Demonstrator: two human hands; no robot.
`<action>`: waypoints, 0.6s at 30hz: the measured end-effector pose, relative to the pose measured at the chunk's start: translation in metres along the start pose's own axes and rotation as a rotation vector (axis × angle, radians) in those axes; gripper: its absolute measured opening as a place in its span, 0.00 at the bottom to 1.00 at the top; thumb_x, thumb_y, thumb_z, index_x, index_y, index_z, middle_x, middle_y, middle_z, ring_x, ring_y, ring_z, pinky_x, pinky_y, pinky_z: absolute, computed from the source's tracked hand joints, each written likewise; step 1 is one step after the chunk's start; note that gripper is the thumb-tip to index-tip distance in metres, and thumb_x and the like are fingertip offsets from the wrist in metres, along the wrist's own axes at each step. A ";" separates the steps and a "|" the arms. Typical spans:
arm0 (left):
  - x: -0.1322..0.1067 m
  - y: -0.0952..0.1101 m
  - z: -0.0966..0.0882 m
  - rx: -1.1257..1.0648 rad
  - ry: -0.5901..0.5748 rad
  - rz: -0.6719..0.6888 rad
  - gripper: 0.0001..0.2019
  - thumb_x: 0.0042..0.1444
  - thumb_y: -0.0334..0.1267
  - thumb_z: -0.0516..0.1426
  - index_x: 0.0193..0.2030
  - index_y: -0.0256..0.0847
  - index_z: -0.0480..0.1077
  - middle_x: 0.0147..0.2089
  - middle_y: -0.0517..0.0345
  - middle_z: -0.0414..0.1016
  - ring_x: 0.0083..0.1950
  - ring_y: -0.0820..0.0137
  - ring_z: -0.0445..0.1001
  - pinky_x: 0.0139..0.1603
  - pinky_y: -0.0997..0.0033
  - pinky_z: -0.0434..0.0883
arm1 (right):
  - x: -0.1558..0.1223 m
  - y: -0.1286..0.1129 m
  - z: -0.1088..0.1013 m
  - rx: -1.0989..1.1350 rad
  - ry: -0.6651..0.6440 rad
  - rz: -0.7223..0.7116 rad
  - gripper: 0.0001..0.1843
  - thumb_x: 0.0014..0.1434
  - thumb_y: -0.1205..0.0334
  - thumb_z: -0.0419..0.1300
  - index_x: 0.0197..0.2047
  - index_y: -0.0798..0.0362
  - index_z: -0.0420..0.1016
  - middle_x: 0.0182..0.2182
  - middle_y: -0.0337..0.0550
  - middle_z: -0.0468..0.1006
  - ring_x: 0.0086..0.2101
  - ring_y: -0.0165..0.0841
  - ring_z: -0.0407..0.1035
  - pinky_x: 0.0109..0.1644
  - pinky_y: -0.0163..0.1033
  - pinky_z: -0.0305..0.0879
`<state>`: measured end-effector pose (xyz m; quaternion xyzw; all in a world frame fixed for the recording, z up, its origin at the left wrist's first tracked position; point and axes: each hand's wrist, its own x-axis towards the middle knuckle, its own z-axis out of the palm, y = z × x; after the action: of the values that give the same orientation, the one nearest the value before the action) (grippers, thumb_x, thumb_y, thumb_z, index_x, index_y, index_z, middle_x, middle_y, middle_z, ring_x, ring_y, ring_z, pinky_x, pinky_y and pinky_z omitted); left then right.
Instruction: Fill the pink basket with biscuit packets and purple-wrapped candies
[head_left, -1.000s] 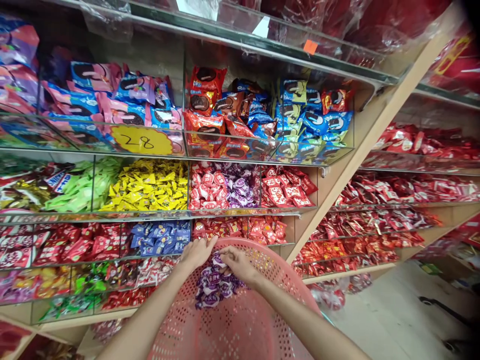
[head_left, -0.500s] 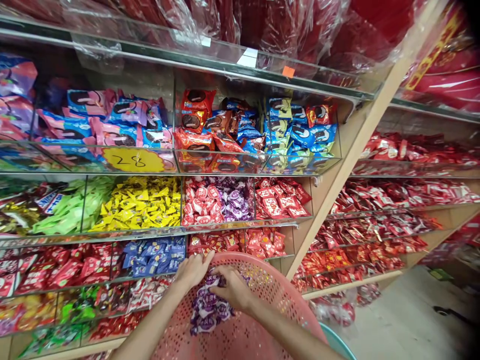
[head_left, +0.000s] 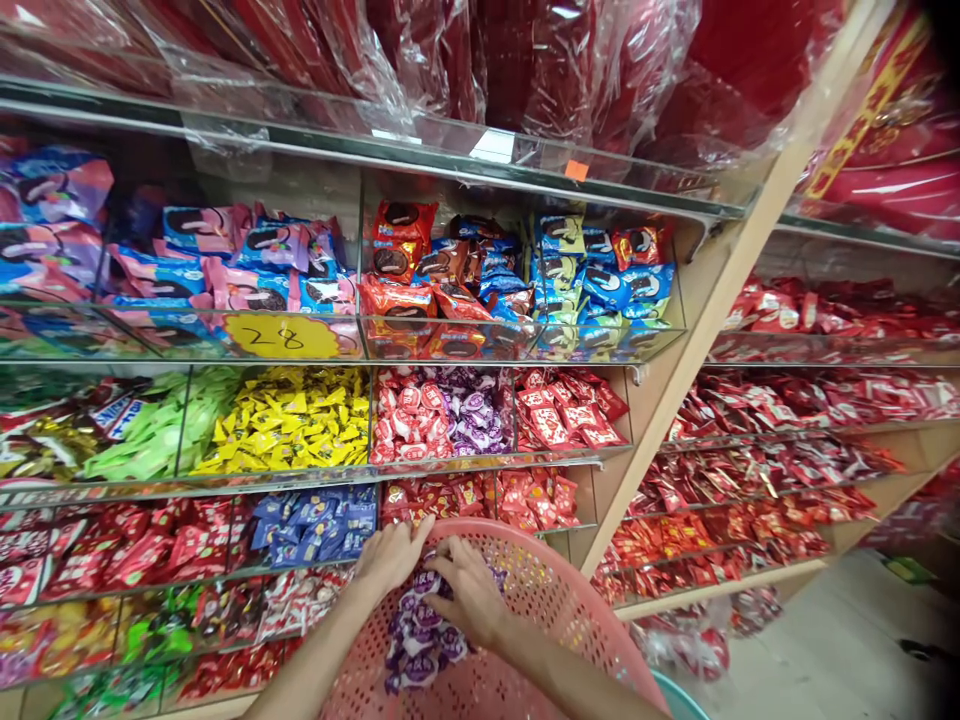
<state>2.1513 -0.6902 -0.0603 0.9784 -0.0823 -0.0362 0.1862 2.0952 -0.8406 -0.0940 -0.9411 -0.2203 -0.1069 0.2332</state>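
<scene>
A pink perforated plastic basket (head_left: 592,610) is in front of me at the lower middle. My left hand (head_left: 394,556) is closed over its far left rim, with the thumb pointing up along the edge. Inside the basket lies a heap of purple-and-white wrapped candies (head_left: 420,640). My right hand (head_left: 471,592) reaches over the basket, its bent fingers and thumb around the upper part of this heap. Its palm side is hidden, so how many candies it holds does not show.
Shelves of candy bins stand ahead, with yellow candies (head_left: 292,420), purple candies (head_left: 480,412) and blue packets (head_left: 315,525). A wooden upright (head_left: 712,350) divides them from red packets at the right. A teal tub's rim (head_left: 679,695) shows beside the basket.
The whole scene sits slightly lower and further right as my view shifts. Both hands keep nearly the same places at the basket; the right fingers stay on the purple candies.
</scene>
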 end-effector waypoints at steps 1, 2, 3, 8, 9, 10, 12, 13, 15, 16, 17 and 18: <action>0.000 0.000 0.000 -0.001 0.001 -0.001 0.40 0.51 0.64 0.29 0.37 0.38 0.73 0.40 0.39 0.76 0.45 0.52 0.72 0.45 0.55 0.65 | 0.000 -0.001 -0.002 0.002 0.000 -0.003 0.20 0.47 0.58 0.63 0.46 0.45 0.68 0.41 0.40 0.65 0.43 0.35 0.60 0.46 0.40 0.58; 0.000 -0.001 0.001 -0.001 0.002 0.000 0.40 0.51 0.64 0.29 0.37 0.38 0.73 0.40 0.39 0.76 0.45 0.52 0.72 0.45 0.55 0.65 | 0.000 -0.002 -0.005 0.009 0.004 -0.011 0.21 0.47 0.58 0.63 0.46 0.45 0.68 0.41 0.41 0.65 0.43 0.35 0.60 0.47 0.40 0.58; 0.000 -0.002 0.001 -0.003 0.003 0.002 0.40 0.51 0.64 0.29 0.37 0.38 0.73 0.40 0.39 0.76 0.45 0.51 0.72 0.45 0.55 0.65 | 0.001 -0.004 -0.010 0.025 0.013 -0.028 0.21 0.47 0.57 0.63 0.46 0.46 0.68 0.42 0.41 0.66 0.43 0.35 0.60 0.47 0.40 0.58; 0.000 -0.005 0.005 0.000 0.000 -0.014 0.42 0.51 0.64 0.28 0.37 0.36 0.73 0.39 0.37 0.75 0.45 0.50 0.72 0.44 0.55 0.65 | 0.024 -0.018 -0.076 0.158 0.248 -0.150 0.08 0.57 0.58 0.53 0.37 0.51 0.70 0.36 0.42 0.67 0.38 0.31 0.62 0.43 0.36 0.60; 0.000 -0.005 0.005 -0.004 -0.002 -0.014 0.42 0.50 0.64 0.28 0.36 0.36 0.73 0.39 0.37 0.76 0.44 0.50 0.73 0.44 0.55 0.65 | 0.034 -0.020 -0.094 0.172 0.325 -0.160 0.09 0.58 0.59 0.52 0.34 0.52 0.70 0.34 0.42 0.67 0.37 0.31 0.62 0.41 0.36 0.60; 0.000 -0.005 0.005 -0.009 -0.002 -0.011 0.42 0.51 0.64 0.27 0.35 0.36 0.73 0.39 0.37 0.76 0.44 0.51 0.73 0.44 0.55 0.65 | 0.047 -0.022 -0.111 0.179 0.402 -0.150 0.09 0.58 0.60 0.51 0.31 0.53 0.69 0.32 0.42 0.67 0.36 0.30 0.62 0.41 0.36 0.59; 0.000 -0.005 0.005 -0.017 0.005 0.002 0.42 0.51 0.63 0.27 0.34 0.37 0.73 0.38 0.38 0.76 0.43 0.51 0.73 0.43 0.56 0.65 | 0.075 -0.022 -0.139 0.180 0.524 -0.120 0.10 0.58 0.60 0.50 0.29 0.53 0.68 0.30 0.41 0.67 0.33 0.30 0.62 0.39 0.36 0.60; 0.000 -0.005 0.005 -0.016 0.012 0.006 0.41 0.51 0.63 0.27 0.35 0.37 0.73 0.38 0.38 0.76 0.43 0.52 0.73 0.43 0.57 0.65 | 0.092 -0.021 -0.150 0.179 0.560 -0.092 0.10 0.57 0.60 0.51 0.29 0.53 0.69 0.30 0.41 0.68 0.32 0.30 0.63 0.39 0.36 0.60; 0.001 -0.006 0.005 -0.019 0.020 0.010 0.41 0.52 0.63 0.28 0.35 0.37 0.73 0.38 0.39 0.76 0.43 0.52 0.73 0.43 0.57 0.65 | 0.124 -0.017 -0.162 0.231 0.591 -0.006 0.08 0.54 0.60 0.54 0.29 0.53 0.71 0.30 0.41 0.71 0.32 0.31 0.65 0.40 0.37 0.61; 0.001 -0.007 0.005 -0.024 0.019 0.007 0.40 0.52 0.63 0.28 0.35 0.37 0.73 0.38 0.39 0.76 0.43 0.52 0.73 0.43 0.57 0.65 | 0.140 -0.014 -0.165 0.296 0.588 0.063 0.07 0.53 0.61 0.55 0.29 0.54 0.71 0.29 0.42 0.73 0.31 0.31 0.66 0.40 0.37 0.61; 0.001 -0.007 0.005 -0.030 0.016 0.004 0.40 0.52 0.63 0.28 0.35 0.37 0.73 0.38 0.39 0.76 0.44 0.52 0.73 0.43 0.57 0.65 | 0.155 -0.012 -0.165 0.370 0.584 0.128 0.07 0.51 0.61 0.55 0.29 0.54 0.72 0.29 0.42 0.75 0.31 0.31 0.67 0.40 0.37 0.62; 0.001 -0.008 0.004 -0.038 0.013 0.002 0.40 0.52 0.63 0.28 0.35 0.38 0.73 0.39 0.39 0.76 0.44 0.52 0.73 0.44 0.57 0.65 | 0.168 -0.011 -0.164 0.410 0.582 0.160 0.07 0.51 0.61 0.55 0.29 0.54 0.72 0.29 0.42 0.76 0.31 0.32 0.68 0.39 0.37 0.63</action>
<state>2.1527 -0.6850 -0.0673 0.9748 -0.0815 -0.0313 0.2053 2.2220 -0.8505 0.1042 -0.8192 -0.0874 -0.3055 0.4775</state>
